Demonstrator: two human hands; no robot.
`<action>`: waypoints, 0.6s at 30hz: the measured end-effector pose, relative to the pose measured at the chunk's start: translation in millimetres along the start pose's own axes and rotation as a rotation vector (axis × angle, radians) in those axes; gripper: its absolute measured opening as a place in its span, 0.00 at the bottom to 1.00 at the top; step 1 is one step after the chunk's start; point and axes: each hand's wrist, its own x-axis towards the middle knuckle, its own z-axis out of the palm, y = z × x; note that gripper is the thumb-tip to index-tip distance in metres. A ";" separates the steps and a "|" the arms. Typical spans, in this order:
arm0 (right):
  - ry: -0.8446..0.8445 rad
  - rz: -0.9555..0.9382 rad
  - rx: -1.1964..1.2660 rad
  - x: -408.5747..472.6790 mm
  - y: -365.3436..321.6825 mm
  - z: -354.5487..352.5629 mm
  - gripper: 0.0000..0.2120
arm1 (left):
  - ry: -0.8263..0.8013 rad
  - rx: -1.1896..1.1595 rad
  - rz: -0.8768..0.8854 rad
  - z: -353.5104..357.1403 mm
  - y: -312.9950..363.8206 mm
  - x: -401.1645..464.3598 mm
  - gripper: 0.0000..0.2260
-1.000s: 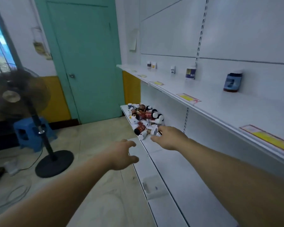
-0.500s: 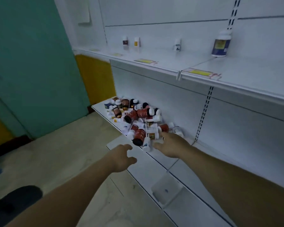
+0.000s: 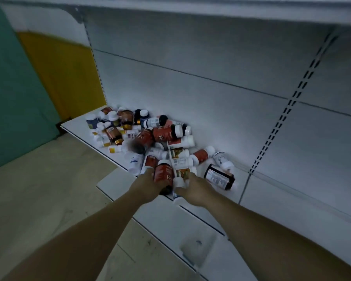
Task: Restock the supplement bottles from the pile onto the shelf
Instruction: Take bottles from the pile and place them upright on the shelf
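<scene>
Bottle pile (image 3: pixel 150 142) on bottom shelf (image 3: pixel 79 126)

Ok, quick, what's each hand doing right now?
Left hand: holds the red bottle at the near edge of the pile.
Right hand: holds a white bottle beside it.

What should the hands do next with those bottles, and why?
Probably lift. The left hand grips a red-labelled bottle at the near edge of the pile, and the right hand is on a white bottle beside it. Both seem held, so raising them clear towards the shelf above looks right.
</scene>
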 end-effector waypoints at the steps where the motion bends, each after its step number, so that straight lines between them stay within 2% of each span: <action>1: 0.006 0.010 0.014 5.4 2.2 7.7 0.31 | 0.011 -0.014 0.018 7.0 -2.8 9.0 0.20; 3: 0.019 0.017 0.047 14.0 5.1 23.3 0.32 | 0.053 -0.012 0.059 18.8 -10.0 21.7 0.19; 6: 0.041 0.038 0.043 17.9 11.9 41.6 0.34 | 0.121 0.080 0.085 31.0 -19.0 32.2 0.29; 8: 0.062 0.053 0.001 19.1 16.5 50.9 0.31 | 0.139 0.149 0.089 35.4 -24.6 34.8 0.33; 12: 0.128 0.113 -0.014 20.2 18.2 57.4 0.24 | 0.124 0.297 0.147 39.7 -33.3 37.4 0.31; 14: 0.148 0.167 0.002 18.4 17.8 59.2 0.23 | 0.121 0.277 0.153 42.7 -36.7 34.4 0.30; 18: 0.185 0.303 0.282 11.9 19.8 55.2 0.18 | 0.162 0.152 0.109 43.6 -34.4 32.6 0.24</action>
